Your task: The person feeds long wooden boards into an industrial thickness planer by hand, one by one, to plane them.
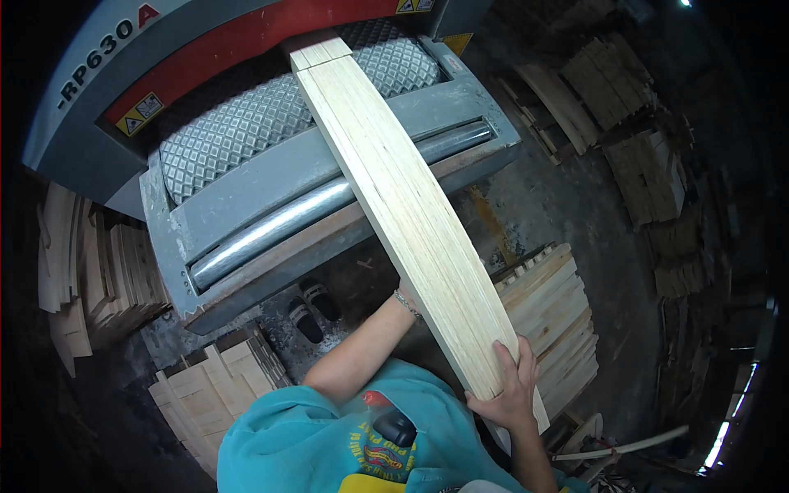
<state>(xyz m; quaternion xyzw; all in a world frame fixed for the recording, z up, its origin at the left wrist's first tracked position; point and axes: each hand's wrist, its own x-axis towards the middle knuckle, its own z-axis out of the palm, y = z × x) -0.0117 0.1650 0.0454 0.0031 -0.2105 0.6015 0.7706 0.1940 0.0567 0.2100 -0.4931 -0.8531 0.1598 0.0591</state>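
A long, thick board of pale wood (411, 205) lies across the infeed bed of a grey and red machine (246, 41), its near end pointing toward my body. At the far end it meets a short length of similar pale wood (319, 51) along a cross seam, under the red edge. My right hand (514, 382) grips the near end, thumb on the top face and fingers over the right side. My left hand (406, 296), with a bracelet at the wrist, reaches to the board's left side from below; its fingers are hidden behind the wood.
The bed has a smooth metal roller (271, 230) and a diamond-patterned surface (238, 135). Wood stacks stand at the lower left (218, 382), far left (123, 267) and right (555, 329). Sandals (312, 310) lie below the bed. More boards (608, 82) lie at upper right.
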